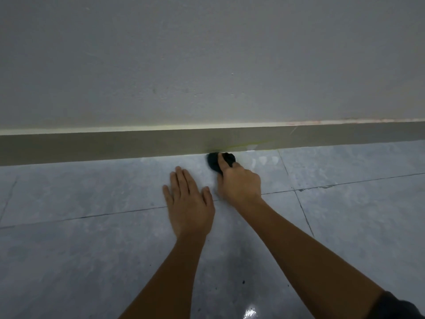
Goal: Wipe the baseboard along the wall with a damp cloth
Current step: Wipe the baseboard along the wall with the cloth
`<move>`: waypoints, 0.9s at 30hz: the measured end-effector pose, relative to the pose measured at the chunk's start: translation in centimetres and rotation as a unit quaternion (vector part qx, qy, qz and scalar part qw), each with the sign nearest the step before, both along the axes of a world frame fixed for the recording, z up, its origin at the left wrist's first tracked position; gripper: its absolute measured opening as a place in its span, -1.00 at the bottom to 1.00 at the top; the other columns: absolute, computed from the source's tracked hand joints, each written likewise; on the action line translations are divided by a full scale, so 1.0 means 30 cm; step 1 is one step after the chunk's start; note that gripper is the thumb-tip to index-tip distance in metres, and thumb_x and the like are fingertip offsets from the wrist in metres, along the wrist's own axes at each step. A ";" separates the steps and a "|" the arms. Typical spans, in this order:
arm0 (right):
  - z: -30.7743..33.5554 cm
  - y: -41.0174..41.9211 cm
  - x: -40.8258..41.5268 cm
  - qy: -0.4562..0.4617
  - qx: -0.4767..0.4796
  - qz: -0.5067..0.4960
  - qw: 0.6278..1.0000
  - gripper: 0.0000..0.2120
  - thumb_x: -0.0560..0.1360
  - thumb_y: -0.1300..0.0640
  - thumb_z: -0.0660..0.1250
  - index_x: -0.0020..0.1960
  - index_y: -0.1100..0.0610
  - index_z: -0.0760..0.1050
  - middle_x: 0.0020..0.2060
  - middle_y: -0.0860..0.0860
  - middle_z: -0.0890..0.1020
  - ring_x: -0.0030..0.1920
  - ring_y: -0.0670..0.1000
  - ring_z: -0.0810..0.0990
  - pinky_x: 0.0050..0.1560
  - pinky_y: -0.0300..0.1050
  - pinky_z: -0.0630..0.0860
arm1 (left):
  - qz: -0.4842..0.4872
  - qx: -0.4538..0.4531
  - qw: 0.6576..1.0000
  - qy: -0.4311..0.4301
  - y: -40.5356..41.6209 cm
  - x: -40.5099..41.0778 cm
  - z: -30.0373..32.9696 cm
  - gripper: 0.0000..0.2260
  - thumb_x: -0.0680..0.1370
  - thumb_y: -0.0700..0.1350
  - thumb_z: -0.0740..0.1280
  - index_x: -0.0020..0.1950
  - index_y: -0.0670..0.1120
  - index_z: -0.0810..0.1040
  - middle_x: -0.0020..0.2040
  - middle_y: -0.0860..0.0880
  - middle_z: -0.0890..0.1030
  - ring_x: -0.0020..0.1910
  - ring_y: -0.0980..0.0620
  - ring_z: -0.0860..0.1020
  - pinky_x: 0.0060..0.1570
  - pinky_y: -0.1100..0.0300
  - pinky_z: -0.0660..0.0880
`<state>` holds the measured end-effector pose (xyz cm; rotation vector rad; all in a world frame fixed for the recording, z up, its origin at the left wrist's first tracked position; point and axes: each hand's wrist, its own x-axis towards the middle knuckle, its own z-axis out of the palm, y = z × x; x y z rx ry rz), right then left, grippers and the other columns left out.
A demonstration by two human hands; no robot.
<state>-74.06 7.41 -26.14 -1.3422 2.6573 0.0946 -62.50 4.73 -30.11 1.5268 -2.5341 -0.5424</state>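
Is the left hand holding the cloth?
No, the left hand lies flat and empty on the floor; the right hand holds the dark cloth.

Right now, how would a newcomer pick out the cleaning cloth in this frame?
Follow the baseboard to where it meets the tiled floor near frame centre. There the right hand grips a small bunched cloth. It is the only near-black thing by the wall.

A pale grey wall (pixel 207 61) fills the upper half. Below lies a blue-grey tiled floor (pixel 92 261) with dark grout lines (pixel 303 212) — glossy near the bottom edge, with a few dark specks (pixel 243 282).
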 end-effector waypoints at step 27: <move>0.031 0.302 -0.379 0.060 0.035 -0.192 0.979 -0.52 0.61 0.05 0.04 0.52 -0.05 0.13 0.04 0.14 0.57 -0.03 0.17 0.60 -0.10 -0.03 0.44 | -0.020 -0.049 0.998 -0.032 0.010 -0.009 -0.018 -0.36 0.54 0.20 -0.12 0.55 -0.09 -0.08 0.57 -0.09 -0.03 0.53 -0.14 -0.11 0.45 -0.13 -0.16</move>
